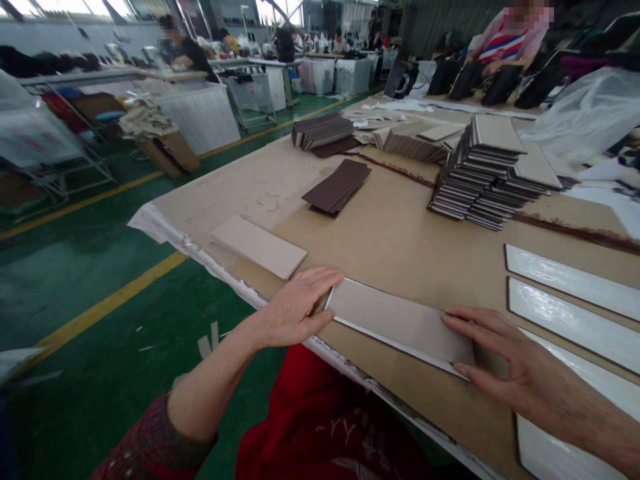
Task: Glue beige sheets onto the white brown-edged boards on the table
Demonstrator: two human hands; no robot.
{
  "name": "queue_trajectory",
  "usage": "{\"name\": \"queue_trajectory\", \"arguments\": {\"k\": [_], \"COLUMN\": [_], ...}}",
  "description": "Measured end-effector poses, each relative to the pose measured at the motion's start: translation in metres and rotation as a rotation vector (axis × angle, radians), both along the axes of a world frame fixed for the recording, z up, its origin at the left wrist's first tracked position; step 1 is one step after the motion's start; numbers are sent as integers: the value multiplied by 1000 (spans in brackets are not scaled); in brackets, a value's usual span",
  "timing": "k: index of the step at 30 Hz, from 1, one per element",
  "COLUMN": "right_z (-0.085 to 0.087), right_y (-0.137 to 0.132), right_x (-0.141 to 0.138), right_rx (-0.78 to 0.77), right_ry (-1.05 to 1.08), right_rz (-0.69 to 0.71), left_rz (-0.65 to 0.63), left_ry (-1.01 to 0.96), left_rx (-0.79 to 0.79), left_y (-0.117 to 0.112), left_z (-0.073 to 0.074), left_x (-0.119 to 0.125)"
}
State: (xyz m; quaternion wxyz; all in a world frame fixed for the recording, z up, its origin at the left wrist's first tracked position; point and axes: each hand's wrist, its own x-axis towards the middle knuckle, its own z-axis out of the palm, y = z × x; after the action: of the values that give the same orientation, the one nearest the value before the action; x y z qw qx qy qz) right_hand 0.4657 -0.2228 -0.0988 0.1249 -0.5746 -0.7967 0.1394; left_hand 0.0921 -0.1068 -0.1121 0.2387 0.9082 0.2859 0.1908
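A flat beige rectangular panel (397,325) with a white strip showing along its near edge lies on the table in front of me. My left hand (295,307) holds its left end between thumb and fingers. At the opposite end, the thumb and fingers of my right hand (510,357) press on the two corners. Past my left hand rests a small stack of beige panels (260,247). Several dark-edged pieces with a shiny white face (570,310) lie in rows on the right, partly hidden by my right forearm.
Dark brown strips (337,187) lie farther in on the table (395,240). Behind them stand a brown stack (323,130) and a tall pile of dark-edged panels (480,173). A co-worker (510,43) is across the table beside black items. Green floor lies left.
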Motion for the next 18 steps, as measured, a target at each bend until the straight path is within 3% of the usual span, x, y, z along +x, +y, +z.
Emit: {"name": "queue_trajectory", "arguments": {"k": [18], "right_z": [20], "right_y": [-3], "right_x": [-15], "right_rx": [-103], "right_ry": [27], "right_rz": [53], "left_rz": [-10], "left_ry": [81], "left_rx": [20], "left_y": [5], "left_z": [-7], "left_x": [0]}}
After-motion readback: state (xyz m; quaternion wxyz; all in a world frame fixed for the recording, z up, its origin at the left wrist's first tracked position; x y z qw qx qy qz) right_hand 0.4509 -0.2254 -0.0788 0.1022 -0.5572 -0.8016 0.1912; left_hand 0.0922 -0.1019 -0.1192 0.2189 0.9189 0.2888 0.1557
